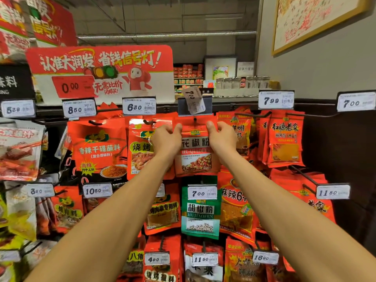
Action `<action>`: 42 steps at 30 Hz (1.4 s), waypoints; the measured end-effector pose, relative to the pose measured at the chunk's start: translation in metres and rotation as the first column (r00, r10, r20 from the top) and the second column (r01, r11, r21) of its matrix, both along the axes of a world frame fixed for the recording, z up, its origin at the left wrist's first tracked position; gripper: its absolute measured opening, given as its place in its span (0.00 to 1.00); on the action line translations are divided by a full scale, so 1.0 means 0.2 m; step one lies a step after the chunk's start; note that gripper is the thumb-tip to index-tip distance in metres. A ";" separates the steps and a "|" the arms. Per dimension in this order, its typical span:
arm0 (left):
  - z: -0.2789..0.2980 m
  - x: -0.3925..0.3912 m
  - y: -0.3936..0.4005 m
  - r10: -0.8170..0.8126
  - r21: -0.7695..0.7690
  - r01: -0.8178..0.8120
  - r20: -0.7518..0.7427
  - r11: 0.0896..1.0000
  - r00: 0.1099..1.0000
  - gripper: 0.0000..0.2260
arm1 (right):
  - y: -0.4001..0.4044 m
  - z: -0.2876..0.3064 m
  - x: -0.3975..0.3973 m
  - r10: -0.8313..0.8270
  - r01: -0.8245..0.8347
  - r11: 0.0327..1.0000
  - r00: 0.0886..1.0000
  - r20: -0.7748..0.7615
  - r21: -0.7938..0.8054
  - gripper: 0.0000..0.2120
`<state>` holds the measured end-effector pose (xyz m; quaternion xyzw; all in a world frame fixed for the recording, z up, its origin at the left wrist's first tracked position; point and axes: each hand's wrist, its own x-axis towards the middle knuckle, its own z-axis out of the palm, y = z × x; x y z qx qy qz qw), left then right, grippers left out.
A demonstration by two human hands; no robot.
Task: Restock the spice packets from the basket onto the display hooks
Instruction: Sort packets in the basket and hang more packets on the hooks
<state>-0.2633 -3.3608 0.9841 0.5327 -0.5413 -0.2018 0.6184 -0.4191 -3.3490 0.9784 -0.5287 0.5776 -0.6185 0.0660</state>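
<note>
Supermarket pegboard wall, packed with red packets. Both hands are up: left hand and right hand each pinch a top corner of the spice packet, reading "花椒粉 HUAJIAOFEN", at its display hook. Above the fingers a crooked "7.00" price tag; below, a green "胡椒粉" packet. Neighbouring packets crowd both sides.

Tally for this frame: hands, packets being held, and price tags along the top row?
Hands: 2 (left hand, right hand)
Held red packet: 1
Top-row price tags: 6, including one flipped up
Total: 9
</note>
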 end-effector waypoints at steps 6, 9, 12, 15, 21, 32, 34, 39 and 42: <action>0.05 -0.04 -0.09 0.022 0.177 -0.029 0.042 0.984 0.999 0.16 | -0.10 0.09 -0.03 0.013 -0.020 0.982 0.999 0.040 0.186 0.16; 0.09 -0.06 -0.11 0.030 0.222 -0.056 0.118 0.973 0.993 0.17 | -0.12 0.13 -0.03 0.015 -0.031 0.965 0.998 0.061 0.260 0.14; 0.12 -0.05 -0.10 0.034 0.258 -0.073 0.153 0.963 0.988 0.20 | -0.11 0.16 -0.03 0.043 -0.065 0.951 0.996 0.076 0.303 0.21; 0.09 -0.01 -0.07 0.014 0.234 -0.050 0.154 0.971 0.988 0.17 | -0.08 0.11 -0.05 0.075 -0.086 0.943 0.996 0.047 0.320 0.18; 0.02 0.10 0.10 -0.153 0.145 0.148 0.025 0.978 0.988 0.05 | 0.11 -0.01 -0.10 -0.064 0.072 0.987 0.996 -0.061 0.140 0.11; -0.41 0.44 0.56 -0.420 0.219 0.487 -0.292 0.846 0.859 0.06 | 0.59 -0.42 -0.02 0.398 -0.492 0.847 0.838 0.374 0.201 0.09; -0.60 0.50 0.62 -0.372 0.292 0.475 -0.345 0.830 0.862 0.07 | 0.65 -0.60 0.00 0.376 -0.511 0.822 0.819 0.435 0.253 0.10; -1.11 0.61 0.76 -0.180 0.531 0.404 -0.423 0.745 0.888 0.07 | 0.74 -1.10 0.07 0.230 -0.492 0.729 0.831 0.506 0.477 0.11; -1.42 0.67 0.86 -0.099 0.660 0.385 -0.428 0.645 0.898 0.07 | 0.79 -1.43 0.13 0.126 -0.486 0.637 0.831 0.542 0.598 0.10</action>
